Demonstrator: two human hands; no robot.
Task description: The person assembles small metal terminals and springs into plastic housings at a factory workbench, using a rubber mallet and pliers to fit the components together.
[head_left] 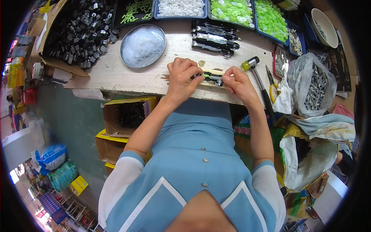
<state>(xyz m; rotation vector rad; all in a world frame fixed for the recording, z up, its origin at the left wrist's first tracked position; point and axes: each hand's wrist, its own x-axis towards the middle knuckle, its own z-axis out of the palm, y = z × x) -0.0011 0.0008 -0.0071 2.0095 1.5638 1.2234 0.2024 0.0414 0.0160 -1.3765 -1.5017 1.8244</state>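
Two bare hands meet at the near edge of a pale, worn worktop [116,77], holding a small black part [211,78] between them. The left hand [183,78] is curled, its thumb and fingers closed on the part's left end, where a bit of bright green shows. The right hand [238,83] pinches the right end between thumb and fingertips. The part lies level, left to right, near the middle of the worktop's near edge; much of it is hidden by the fingers. A pale yellow strip [214,72] shows just on its far side — whether the two touch, I cannot tell.

Beyond the hands, several long black pieces [212,38] lie side by side in a stack. To their left sits a round metal dish [122,55] with something whitish and glossy in it, and at far left a cardboard box [63,66] heaped with shiny black blocks [83,33].

Along the far edge stands a row of trays [181,17] with green sticks [137,11], white pieces [181,7] and green discs [230,12].

Right of the hands lie a hammer [258,80] with a yellow-and-black head, then yellow-handled pliers [273,87] — and, farther right, a clear plastic bag [302,102] full of small grey pieces [317,87].
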